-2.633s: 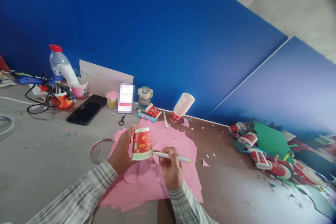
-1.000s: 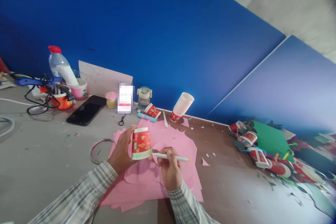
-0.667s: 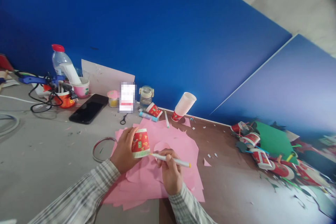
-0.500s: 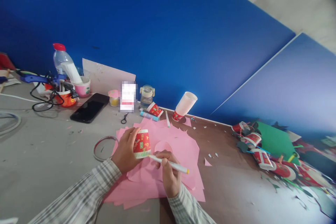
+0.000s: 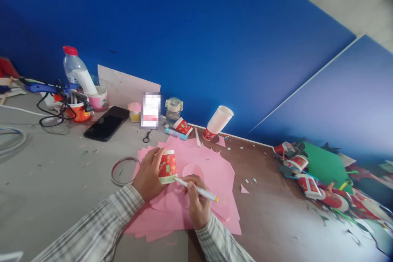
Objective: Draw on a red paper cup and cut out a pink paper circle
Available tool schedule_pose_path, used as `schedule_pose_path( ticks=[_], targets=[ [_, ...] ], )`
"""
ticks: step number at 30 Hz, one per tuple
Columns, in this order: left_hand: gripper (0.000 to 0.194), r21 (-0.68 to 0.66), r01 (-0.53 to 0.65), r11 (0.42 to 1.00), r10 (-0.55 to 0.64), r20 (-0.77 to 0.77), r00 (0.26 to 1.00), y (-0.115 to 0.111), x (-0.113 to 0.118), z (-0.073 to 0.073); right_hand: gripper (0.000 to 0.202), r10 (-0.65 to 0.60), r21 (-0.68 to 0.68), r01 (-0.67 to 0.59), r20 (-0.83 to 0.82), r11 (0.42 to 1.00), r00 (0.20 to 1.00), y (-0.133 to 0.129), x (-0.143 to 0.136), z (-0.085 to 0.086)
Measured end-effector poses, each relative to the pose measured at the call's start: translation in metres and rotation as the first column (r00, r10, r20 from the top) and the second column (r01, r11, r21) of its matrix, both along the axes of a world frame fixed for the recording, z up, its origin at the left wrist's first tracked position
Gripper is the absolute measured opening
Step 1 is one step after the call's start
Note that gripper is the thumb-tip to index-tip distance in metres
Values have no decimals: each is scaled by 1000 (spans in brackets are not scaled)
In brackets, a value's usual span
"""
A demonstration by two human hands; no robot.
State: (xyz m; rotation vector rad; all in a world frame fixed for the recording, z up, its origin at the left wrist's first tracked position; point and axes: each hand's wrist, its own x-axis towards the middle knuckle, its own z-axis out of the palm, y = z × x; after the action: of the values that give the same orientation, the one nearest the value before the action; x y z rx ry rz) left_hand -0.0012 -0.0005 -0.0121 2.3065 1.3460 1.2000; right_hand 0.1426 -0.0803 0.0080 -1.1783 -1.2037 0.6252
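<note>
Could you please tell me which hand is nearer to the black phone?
The left hand: it holds the red cup, with the phone farther back and to its left. The right hand, holding a white marker, is farther off, right of the cup.

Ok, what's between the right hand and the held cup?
The pen, over pink paper, in the head view; whether it touches the cup is unclear.

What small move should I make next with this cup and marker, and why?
Probably turn the cup slightly with your left hand. The marker in your right hand has its tip near the right edge of the cup's pale lower band, and green strokes already mark the side facing you, so turning would likely bring another stretch to the tip.
</note>
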Motion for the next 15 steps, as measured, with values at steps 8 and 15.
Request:
schedule_pose_path(
  ticks=[8,15],
  targets=[
    [83,31,-9,999,10,-21,1000,-1,-1,0,23,-5,-10,6,20,1000,1000,1,-1,-1],
    [86,43,-23,999,25,-37,999,-1,-1,0,23,23,-18,-22,63,1000,998,2,1,-4]
  ],
)
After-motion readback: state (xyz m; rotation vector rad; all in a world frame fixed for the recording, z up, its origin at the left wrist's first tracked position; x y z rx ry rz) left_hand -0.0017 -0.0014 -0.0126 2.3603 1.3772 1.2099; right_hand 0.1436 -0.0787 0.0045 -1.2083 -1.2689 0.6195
